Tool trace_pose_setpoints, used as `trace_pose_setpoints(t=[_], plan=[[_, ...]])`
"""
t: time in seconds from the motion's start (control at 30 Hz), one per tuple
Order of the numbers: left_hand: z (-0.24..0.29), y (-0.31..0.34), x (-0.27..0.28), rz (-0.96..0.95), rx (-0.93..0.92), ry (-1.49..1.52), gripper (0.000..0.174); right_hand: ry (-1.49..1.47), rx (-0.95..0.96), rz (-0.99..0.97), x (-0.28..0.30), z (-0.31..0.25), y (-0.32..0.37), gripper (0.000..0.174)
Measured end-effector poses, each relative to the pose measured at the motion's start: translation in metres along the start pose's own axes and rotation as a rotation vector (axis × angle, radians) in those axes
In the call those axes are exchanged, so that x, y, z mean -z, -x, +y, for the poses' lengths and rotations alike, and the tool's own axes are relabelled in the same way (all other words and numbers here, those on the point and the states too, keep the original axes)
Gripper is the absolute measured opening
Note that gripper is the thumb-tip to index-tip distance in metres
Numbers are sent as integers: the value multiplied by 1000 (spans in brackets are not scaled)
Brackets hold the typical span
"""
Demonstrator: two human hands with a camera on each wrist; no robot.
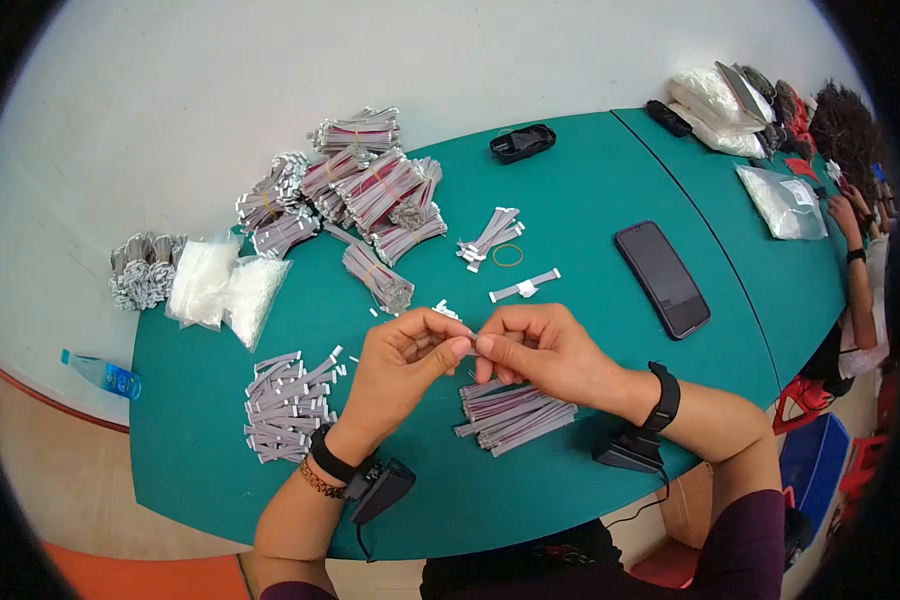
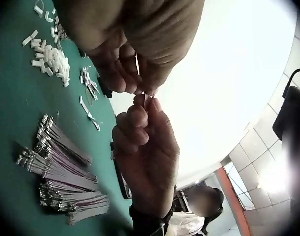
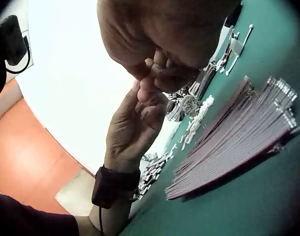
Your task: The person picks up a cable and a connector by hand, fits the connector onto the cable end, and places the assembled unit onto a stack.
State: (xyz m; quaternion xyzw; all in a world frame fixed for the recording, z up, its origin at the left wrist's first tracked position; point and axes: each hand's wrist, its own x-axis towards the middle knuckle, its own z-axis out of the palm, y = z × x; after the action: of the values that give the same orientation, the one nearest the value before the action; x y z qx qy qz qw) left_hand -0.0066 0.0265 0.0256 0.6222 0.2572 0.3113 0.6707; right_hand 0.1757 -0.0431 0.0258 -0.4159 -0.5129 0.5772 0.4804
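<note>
— Above the cable pile (image 1: 515,412), what am I holding?
— My left hand (image 1: 400,365) and right hand (image 1: 540,350) pinch one thin strip (image 1: 472,343) between them, each grip narrow. My fingertips hide nearly all of it.

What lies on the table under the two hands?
A pile of flat cables on the green table, partly covered by the right hand; its far ends are hidden.
</note>
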Motion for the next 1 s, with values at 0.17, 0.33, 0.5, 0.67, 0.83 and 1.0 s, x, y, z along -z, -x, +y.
trace_pose_setpoints(t=[0.17, 0.33, 0.5, 0.67, 0.83, 1.0], plan=[[3, 1, -4, 23, 28, -4, 11, 10, 17, 14, 0, 0, 0, 22], [0, 2, -6, 42, 3, -3, 10, 52, 57, 27, -1, 1, 1, 22], [-2, 3, -11, 95, -2, 36, 10, 94, 108, 76, -4, 4, 3, 21], [-5, 4, -14, 126, 6, 88, 10, 94, 117, 112, -5, 6, 3, 18], [-5, 5, -16, 129, 3, 70, 13, 75, 101, 131, -5, 7, 2, 18], [-3, 5, -16, 135, -4, 39, 12, 103, 102, 122, -6, 7, 2, 17]])
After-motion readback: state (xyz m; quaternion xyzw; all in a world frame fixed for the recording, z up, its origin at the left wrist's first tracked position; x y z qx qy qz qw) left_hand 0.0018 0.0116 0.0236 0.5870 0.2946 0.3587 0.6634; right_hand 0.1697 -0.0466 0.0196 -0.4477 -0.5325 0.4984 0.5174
